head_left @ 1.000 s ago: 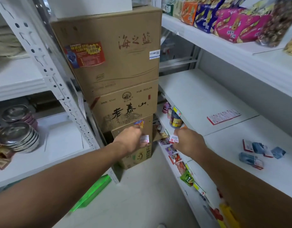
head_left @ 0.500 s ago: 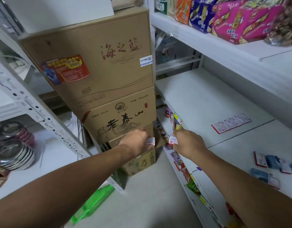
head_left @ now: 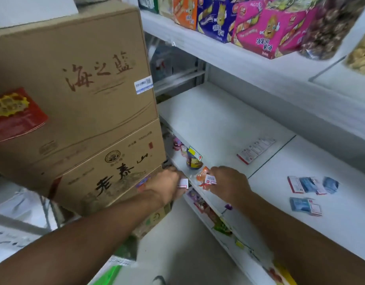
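Both arms stretched forward. Left hand (head_left: 167,185) pinches white tag (head_left: 183,183) at the shelf (head_left: 208,124) edge. Right hand (head_left: 229,184) pinches barcode tag (head_left: 210,179), maybe orange packet (head_left: 201,176) too. Boxes (head_left: 85,89) stacked left of shelf.

Left arm: bare, stretched forward; left hand (head_left: 167,185) curled, pinching a white tag (head_left: 183,183). Right arm: likewise; right hand (head_left: 229,182) curled, pinching a second tag (head_left: 210,179).

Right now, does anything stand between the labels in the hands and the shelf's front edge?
Nothing visible. The left hand pinches the left label and the right hand the right label, both at the shelf edge.
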The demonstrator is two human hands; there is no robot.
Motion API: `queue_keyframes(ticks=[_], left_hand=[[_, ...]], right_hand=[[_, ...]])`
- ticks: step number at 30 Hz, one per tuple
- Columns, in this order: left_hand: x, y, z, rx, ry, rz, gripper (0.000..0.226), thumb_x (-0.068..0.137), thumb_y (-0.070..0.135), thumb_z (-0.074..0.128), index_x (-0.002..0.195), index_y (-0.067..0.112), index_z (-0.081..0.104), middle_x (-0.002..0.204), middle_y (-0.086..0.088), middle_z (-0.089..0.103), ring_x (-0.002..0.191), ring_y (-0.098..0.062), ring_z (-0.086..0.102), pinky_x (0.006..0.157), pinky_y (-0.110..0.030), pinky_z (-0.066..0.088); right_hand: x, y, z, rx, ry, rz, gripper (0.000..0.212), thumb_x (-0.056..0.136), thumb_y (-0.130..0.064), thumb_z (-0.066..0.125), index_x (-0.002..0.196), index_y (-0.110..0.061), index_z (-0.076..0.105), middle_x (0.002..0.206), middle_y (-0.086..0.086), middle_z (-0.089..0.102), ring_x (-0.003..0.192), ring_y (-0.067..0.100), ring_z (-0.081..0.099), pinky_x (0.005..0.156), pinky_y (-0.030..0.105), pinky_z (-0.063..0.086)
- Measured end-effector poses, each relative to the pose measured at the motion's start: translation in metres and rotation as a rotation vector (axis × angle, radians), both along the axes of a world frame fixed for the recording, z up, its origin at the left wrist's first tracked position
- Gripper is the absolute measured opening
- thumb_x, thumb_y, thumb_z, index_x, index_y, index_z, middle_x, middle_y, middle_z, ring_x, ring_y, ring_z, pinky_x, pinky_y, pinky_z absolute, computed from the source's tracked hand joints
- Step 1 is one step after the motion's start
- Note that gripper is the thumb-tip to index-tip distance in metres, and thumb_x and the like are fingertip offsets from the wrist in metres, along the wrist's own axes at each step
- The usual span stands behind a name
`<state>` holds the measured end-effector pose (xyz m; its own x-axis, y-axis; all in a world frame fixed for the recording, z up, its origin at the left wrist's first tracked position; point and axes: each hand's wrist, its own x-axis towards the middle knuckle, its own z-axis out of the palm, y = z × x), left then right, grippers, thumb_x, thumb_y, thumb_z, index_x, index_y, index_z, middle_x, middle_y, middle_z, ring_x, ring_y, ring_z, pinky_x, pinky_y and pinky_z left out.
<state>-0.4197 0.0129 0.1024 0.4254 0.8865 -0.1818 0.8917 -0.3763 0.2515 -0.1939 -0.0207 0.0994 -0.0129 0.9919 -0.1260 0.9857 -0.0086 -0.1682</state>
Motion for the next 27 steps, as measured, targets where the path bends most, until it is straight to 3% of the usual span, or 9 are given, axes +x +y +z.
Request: queue_keyframes(ticks=[7, 11, 15, 18, 27], left_hand=[[0.034, 0.047, -0.015, -0.040, -0.058, -0.254, 0.050, 0.097, 0.040, 0.077, 0.141, 0.020, 0.065, 0.131, -0.008, 0.063, 0.120, -0.030, 0.063, 0.101, -0.039, 0.054], [0.061, 0.061, -0.028, -0.060, -0.092, -0.344, 0.042, 0.095, 0.042, 0.077, 0.130, 0.021, 0.069, 0.127, -0.003, 0.066, 0.116, -0.025, 0.065, 0.098, -0.039, 0.055], [0.091, 0.070, -0.038, -0.097, -0.097, -0.393, 0.042, 0.092, 0.046, 0.079, 0.125, 0.022, 0.070, 0.122, 0.002, 0.064, 0.109, -0.021, 0.063, 0.095, -0.035, 0.055], [0.113, 0.078, -0.040, -0.120, -0.080, -0.425, 0.035, 0.091, 0.043, 0.079, 0.117, 0.021, 0.071, 0.114, 0.001, 0.062, 0.104, -0.022, 0.064, 0.093, -0.041, 0.057], [0.161, 0.102, -0.040, -0.107, -0.052, -0.463, 0.038, 0.093, 0.039, 0.080, 0.123, 0.017, 0.072, 0.117, -0.002, 0.061, 0.107, -0.021, 0.062, 0.088, -0.032, 0.052]], right_hand=[[0.014, -0.006, -0.006, -0.077, 0.012, -0.229, 0.030, 0.091, -0.034, 0.067, 0.119, -0.025, 0.060, 0.108, -0.001, 0.062, 0.099, 0.021, 0.061, 0.078, 0.033, 0.052], [0.032, -0.017, -0.007, -0.074, 0.013, -0.348, 0.028, 0.087, -0.038, 0.073, 0.110, -0.027, 0.061, 0.103, -0.001, 0.065, 0.090, 0.021, 0.062, 0.068, 0.030, 0.046], [0.059, -0.030, -0.010, -0.072, 0.035, -0.429, 0.033, 0.085, -0.042, 0.075, 0.112, -0.027, 0.063, 0.106, 0.000, 0.065, 0.097, 0.025, 0.064, 0.070, 0.031, 0.046], [0.079, -0.034, -0.014, -0.067, 0.042, -0.456, 0.031, 0.086, -0.038, 0.074, 0.113, -0.026, 0.063, 0.107, 0.002, 0.066, 0.098, 0.026, 0.064, 0.073, 0.033, 0.052], [0.124, -0.021, -0.037, -0.021, 0.133, -0.484, 0.030, 0.087, -0.037, 0.070, 0.115, -0.028, 0.063, 0.104, -0.001, 0.065, 0.095, 0.022, 0.064, 0.073, 0.034, 0.054]])
